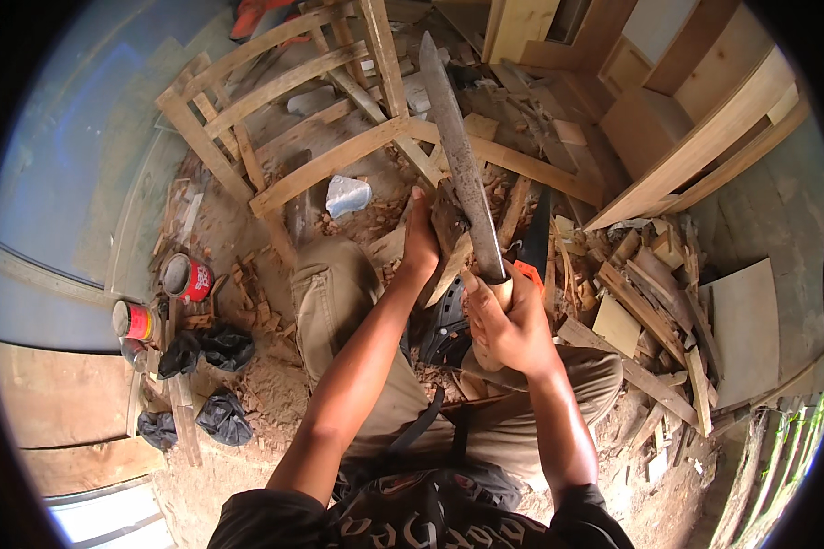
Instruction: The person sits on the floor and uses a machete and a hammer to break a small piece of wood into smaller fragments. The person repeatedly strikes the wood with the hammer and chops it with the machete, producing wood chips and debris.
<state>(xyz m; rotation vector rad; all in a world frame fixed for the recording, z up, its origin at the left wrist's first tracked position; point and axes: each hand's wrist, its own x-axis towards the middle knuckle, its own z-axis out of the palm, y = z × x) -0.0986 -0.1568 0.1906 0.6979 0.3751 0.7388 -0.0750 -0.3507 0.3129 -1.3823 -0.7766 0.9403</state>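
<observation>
My right hand [516, 325] is wrapped round the wooden handle of a machete [461, 151]. Its long, worn grey blade points up and away from me, leaning slightly left. Just left of the blade, my left hand [419, 240] grips a short, rough piece of wood [450, 258], dark at its upper end and paler lower down. The blade passes right against the wood's dark end; whether it touches cannot be told. The left fingers are partly hidden behind the wood. Beneath the hands, a dark clog [445, 325] shows between my bent knees.
A wooden frame [330, 163] of nailed slats stands ahead. Scrap wood [650, 306] is heaped at the right, beside a pale panel [746, 320]. Two paint cans [189, 277] and black plastic bags [224, 416] sit at the left. Wood chips cover the dirt floor.
</observation>
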